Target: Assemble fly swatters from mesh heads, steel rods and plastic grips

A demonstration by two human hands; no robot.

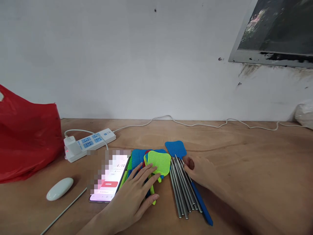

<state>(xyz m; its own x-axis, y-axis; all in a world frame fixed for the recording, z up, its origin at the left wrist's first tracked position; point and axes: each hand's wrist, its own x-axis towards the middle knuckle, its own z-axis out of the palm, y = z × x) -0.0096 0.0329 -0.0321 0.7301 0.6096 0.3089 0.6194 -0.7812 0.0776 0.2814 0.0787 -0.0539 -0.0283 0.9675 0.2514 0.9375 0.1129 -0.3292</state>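
My left hand (135,192) lies with fingers spread on a pile of mesh fly swatter heads. On top of that pile is a yellow-green fly swatter head (160,161), with blue heads (138,158) and a bit of red beneath. Yellow-green and dark blue handles show under my fingers. My right hand (199,169) has its thumb and forefinger curled at the rod of a blue fly swatter (176,149); the exact grip is partly hidden. Its blue handle (202,205) points towards me. Several loose metal rods (182,189) lie side by side left of that handle.
Left of the pile a lit phone (112,179) shows a timer-like screen. Farther left are a white mouse (60,188), a white power strip (90,143) with a plugged-in charger, and a red plastic bag (29,137). A white cable (195,125) runs along the wall.
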